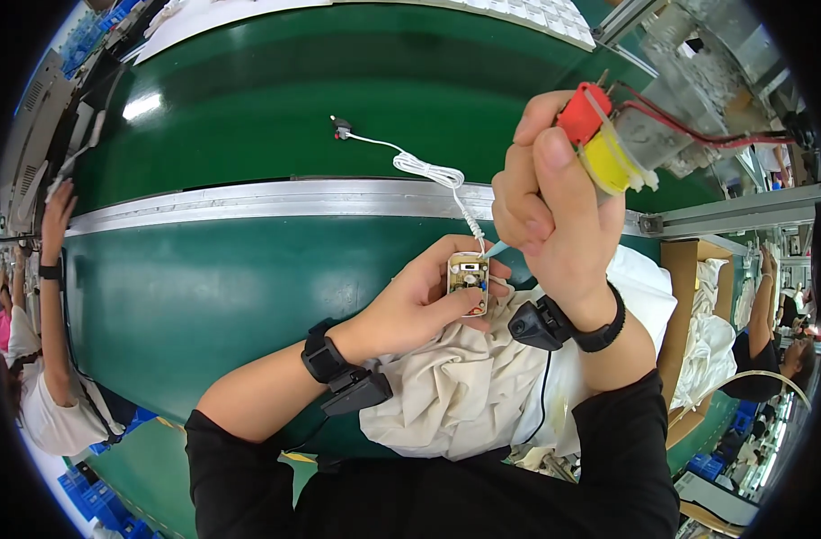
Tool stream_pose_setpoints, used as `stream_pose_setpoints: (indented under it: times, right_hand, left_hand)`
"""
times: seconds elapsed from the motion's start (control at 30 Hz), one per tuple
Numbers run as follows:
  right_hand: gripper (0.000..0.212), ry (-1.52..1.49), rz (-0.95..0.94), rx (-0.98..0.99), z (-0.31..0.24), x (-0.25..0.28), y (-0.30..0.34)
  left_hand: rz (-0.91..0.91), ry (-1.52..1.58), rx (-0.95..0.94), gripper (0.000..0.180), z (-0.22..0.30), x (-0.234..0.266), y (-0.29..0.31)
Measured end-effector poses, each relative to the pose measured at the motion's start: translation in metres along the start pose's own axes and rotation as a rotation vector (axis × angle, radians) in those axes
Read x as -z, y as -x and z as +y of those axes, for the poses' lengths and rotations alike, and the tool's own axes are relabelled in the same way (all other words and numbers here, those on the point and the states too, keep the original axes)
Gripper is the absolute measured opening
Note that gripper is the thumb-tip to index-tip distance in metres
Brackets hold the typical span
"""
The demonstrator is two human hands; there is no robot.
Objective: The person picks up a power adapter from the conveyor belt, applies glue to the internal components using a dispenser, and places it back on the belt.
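My left hand is closed around a small white plastic housing, with its thumb across the front. Inside the housing a circuit board with small parts faces up. A white cord leaves the top of the housing and runs, partly coiled, to a plug end at the far side. My right hand is raised and closed on a slim tool, whose light-blue tip reaches the board's upper right corner. A red and yellow wired piece is at its fingertips; whether it joins the tool, I cannot tell.
Crumpled cream cloth lies below my hands. A metal rail crosses the green bench. At right stand a metal bar and a cardboard box with white cloth. Co-workers sit at both sides; one arm reaches in at left.
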State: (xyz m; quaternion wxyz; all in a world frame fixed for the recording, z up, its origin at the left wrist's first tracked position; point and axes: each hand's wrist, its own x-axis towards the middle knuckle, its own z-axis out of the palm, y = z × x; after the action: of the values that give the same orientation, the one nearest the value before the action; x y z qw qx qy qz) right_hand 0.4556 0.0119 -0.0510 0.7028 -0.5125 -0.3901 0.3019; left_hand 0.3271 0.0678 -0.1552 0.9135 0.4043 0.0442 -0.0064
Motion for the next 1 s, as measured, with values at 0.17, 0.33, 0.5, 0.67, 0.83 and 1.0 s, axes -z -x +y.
stream_pose_setpoints:
  times: [0.17,0.33,0.5,0.67,0.83,1.0]
  right_hand:
    - [0.02,0.019,-0.005,0.019,0.0013,0.0004,0.0001]
    - [0.019,0.03,-0.014,0.037,0.0004,-0.0025,-0.0005]
    - [0.02,0.018,0.002,0.037,0.0002,-0.0029,-0.0008]
    - [0.02,0.022,-0.053,0.076,0.0007,-0.0014,-0.0012]
    - [0.02,0.015,-0.028,0.047,0.0025,-0.003,-0.0007]
    - [0.023,0.034,-0.029,0.074,-0.0031,-0.0033,-0.0019]
  left_hand:
    - [-0.004,-0.006,-0.001,0.042,-0.001,-0.0013,-0.0001]
    - [-0.003,0.009,0.008,0.042,0.0013,-0.0016,0.0007]
    - [-0.007,0.008,0.011,0.043,0.0023,-0.0019,0.0012]
    - [-0.007,0.008,0.011,0.044,0.0045,-0.004,0.0022]
    - [0.001,0.013,0.008,0.044,0.0049,-0.0033,0.0037]
    - [0.0,0.007,0.009,0.043,0.0061,-0.0049,0.0026]
